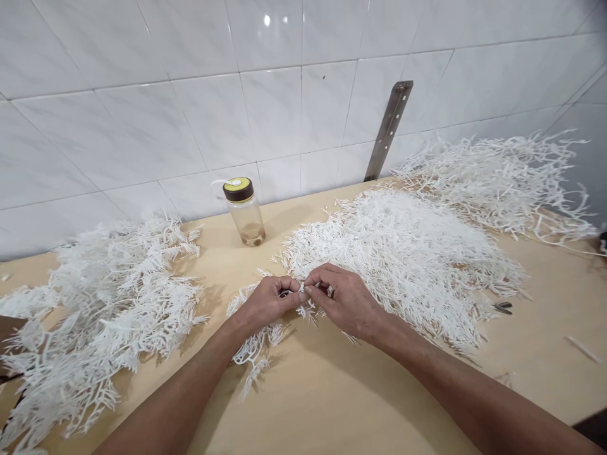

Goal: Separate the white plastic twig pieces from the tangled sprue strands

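My left hand (271, 301) is closed in a pinch on a white plastic branch (256, 354), whose frilly twigs hang below and to the left of the hand. Fingertip to fingertip with it, my right hand (344, 300) pinches a small white piece at the branch. Its exact shape is hidden between the fingers. Just behind my right hand spreads a wide heap of small white sprigs (398, 253). A second heap, of larger branched white pieces (128, 303), lies to the left.
A clear bottle (246, 215) with a black and yellow-green lid stands near the wall. Long white stems (502, 183) are piled at the back right. A metal bracket (389, 129) leans against the tiles. Small dark snips (503, 308) and a white stick (582, 349) lie on the right.
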Demonstrator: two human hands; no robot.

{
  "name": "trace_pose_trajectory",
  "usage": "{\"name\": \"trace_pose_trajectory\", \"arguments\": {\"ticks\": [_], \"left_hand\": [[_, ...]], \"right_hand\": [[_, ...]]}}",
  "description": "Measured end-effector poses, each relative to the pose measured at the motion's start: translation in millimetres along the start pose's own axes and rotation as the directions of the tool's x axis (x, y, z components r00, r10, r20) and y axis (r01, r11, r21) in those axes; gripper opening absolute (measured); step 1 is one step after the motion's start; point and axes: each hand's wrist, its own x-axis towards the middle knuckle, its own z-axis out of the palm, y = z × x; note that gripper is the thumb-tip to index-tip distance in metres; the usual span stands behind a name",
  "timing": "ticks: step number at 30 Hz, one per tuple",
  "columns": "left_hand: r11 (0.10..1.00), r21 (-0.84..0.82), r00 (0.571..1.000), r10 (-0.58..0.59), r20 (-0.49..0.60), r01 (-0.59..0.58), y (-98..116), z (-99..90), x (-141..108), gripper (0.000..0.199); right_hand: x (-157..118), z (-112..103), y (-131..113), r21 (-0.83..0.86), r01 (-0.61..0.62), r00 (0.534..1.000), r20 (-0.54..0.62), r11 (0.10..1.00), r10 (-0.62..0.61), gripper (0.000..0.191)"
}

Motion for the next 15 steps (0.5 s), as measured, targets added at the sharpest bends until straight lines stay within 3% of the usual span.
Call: {"name": "trace_pose_trajectory", "arguments": {"ticks": [9, 12, 15], "left_hand": [[0.985, -0.162, 0.988, -0.027, 0.150, 0.052, 2, -0.1, -2, 0.044], [0.994, -0.096, 0.988, -0.027, 0.151, 0.042, 4, 3.9, -5, 0.042], [0.999, 0.037, 0.998, 0.001, 0.064, -0.003, 3, 7.7, -4, 0.038]], "right_hand": [[-1, 10, 0, -0.212, 0.125, 0.990, -0.042, 0.969, -0.137, 0.013], [2, 8, 7, -0.284, 0.062, 0.978, -0.174, 0.957, -0.115, 0.011], [5, -4, 9, -0.240, -0.056, 0.962, -0.273, 0.969, -0.012, 0.006]]}}
